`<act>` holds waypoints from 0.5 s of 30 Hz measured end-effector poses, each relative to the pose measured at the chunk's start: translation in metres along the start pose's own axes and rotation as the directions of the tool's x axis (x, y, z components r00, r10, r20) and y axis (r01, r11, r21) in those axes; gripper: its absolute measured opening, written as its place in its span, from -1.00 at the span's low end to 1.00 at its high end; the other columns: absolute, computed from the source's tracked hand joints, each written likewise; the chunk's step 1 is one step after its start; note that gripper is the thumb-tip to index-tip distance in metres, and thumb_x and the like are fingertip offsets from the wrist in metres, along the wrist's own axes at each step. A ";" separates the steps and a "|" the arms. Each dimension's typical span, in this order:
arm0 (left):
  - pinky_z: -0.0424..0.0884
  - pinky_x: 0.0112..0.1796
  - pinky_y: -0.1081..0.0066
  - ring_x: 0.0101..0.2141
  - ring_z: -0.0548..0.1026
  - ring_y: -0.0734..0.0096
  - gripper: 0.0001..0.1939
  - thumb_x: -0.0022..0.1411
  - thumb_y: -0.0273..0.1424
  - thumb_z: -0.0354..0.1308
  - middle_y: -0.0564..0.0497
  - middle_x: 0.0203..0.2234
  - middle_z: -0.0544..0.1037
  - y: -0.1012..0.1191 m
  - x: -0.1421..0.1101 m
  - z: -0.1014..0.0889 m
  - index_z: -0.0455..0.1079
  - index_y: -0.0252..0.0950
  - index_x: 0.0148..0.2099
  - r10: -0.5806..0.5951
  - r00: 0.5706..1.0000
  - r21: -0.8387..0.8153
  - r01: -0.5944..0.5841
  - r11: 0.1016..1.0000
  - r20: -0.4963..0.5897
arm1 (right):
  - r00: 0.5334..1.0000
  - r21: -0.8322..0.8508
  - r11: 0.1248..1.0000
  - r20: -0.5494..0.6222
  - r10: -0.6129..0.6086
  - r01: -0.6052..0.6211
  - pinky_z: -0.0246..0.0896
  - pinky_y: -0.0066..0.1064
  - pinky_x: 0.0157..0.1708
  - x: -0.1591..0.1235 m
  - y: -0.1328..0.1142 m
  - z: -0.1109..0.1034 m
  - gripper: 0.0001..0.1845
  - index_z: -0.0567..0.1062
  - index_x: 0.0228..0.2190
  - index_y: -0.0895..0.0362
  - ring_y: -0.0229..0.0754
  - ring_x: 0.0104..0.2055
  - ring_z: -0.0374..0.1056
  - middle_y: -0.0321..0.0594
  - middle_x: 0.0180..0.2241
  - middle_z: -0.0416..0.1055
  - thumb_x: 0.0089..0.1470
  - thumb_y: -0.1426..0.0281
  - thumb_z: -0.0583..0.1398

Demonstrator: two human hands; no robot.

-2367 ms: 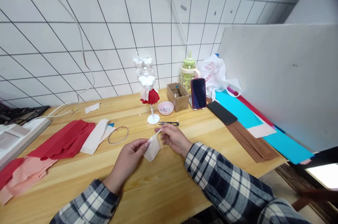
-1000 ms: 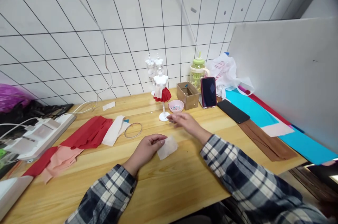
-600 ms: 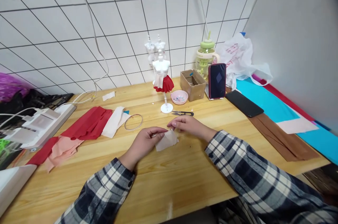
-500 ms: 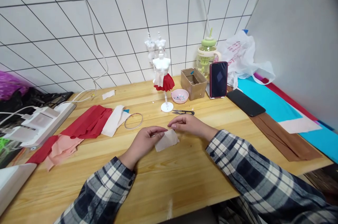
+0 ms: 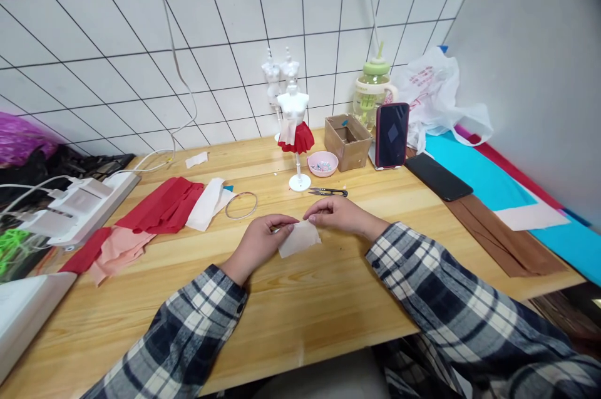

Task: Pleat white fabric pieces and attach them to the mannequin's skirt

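Between my hands is a small off-white piece of cloth (image 5: 300, 240), its lower edge hanging toward the table. My left hand (image 5: 265, 239) pinches its upper left corner between thumb and fingers. My right hand (image 5: 342, 214) is closed in a pinch at the cloth's upper right edge; any needle or thread there is too small to make out. Just beyond the right hand lie black thread snips (image 5: 328, 191). Behind them a small white dress form (image 5: 293, 108) stands upright, wearing a red pleated skirt (image 5: 300, 138) with an off-white strip over its front.
A pink bowl of beads (image 5: 323, 164), a cardboard box (image 5: 347, 142) and a propped phone (image 5: 391, 136) stand behind. Red cloth strips (image 5: 166, 205) and a hoop (image 5: 241, 205) lie left. A black phone (image 5: 438, 178) and brown cloth (image 5: 504, 236) lie right.
My right hand was apart from the cloth a second ago, then came back to its upper edge. The cloth stays in my left hand. The view has tilted down.
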State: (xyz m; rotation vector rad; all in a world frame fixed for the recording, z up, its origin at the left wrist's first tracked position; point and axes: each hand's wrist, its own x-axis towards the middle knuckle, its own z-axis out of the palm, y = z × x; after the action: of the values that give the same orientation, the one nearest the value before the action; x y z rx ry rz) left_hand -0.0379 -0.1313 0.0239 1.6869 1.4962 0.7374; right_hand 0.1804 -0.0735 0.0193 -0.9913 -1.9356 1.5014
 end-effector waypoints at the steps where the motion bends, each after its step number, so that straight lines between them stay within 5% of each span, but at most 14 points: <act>1: 0.48 -0.22 0.33 -0.29 0.57 0.24 -0.65 0.16 -0.18 0.16 -0.06 -0.30 0.67 0.000 0.000 0.000 0.59 -0.29 -0.14 0.002 1.000 0.009 -0.002 1.000 -0.003 | 1.000 -0.026 1.000 -0.011 0.008 -0.008 0.27 -0.44 -0.30 0.000 0.000 0.001 -0.76 0.63 -0.29 0.17 -0.24 -0.32 0.43 -0.21 -0.34 0.57 0.01 0.31 0.27; 5: 0.48 -0.24 0.34 -0.31 0.57 0.27 -0.67 0.19 -0.21 0.13 -0.05 -0.30 0.66 -0.001 0.001 0.000 0.58 -0.27 -0.13 0.022 1.000 0.056 -0.022 0.998 0.008 | 0.996 -0.145 0.988 -0.083 0.041 -0.053 0.12 -0.49 -0.47 0.002 0.000 0.008 -0.84 0.62 -0.35 0.16 -0.32 -0.48 0.29 -0.29 -0.47 0.51 0.00 0.37 0.28; 11: 0.41 -0.11 0.27 -0.22 0.53 0.26 -0.77 0.24 -0.34 0.10 -0.05 -0.27 0.63 -0.002 0.002 -0.001 0.58 -0.22 -0.19 0.268 0.963 0.405 -0.257 0.877 0.030 | 0.978 -0.421 0.907 -0.186 -0.092 0.005 0.17 -0.46 -0.35 0.003 0.004 0.013 -0.91 0.61 -0.40 0.11 -0.29 -0.40 0.33 -0.30 -0.42 0.52 0.00 0.45 0.27; 15: 0.41 -0.12 0.26 -0.24 0.52 0.26 -0.79 0.23 -0.37 0.11 -0.05 -0.29 0.63 -0.002 0.002 0.000 0.57 -0.23 -0.19 0.263 0.964 0.446 -0.250 0.859 0.034 | 0.975 -0.457 0.890 -0.201 -0.100 -0.003 0.22 -0.43 -0.28 0.002 0.007 0.014 -0.68 0.58 -0.16 0.06 -0.28 -0.33 0.39 -0.31 -0.24 0.57 -0.01 0.49 0.24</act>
State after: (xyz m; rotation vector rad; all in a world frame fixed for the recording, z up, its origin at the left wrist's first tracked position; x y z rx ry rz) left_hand -0.0390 -0.1288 0.0223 2.2673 1.5600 0.5791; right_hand 0.1706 -0.0793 0.0091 -1.2317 -2.1724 0.8725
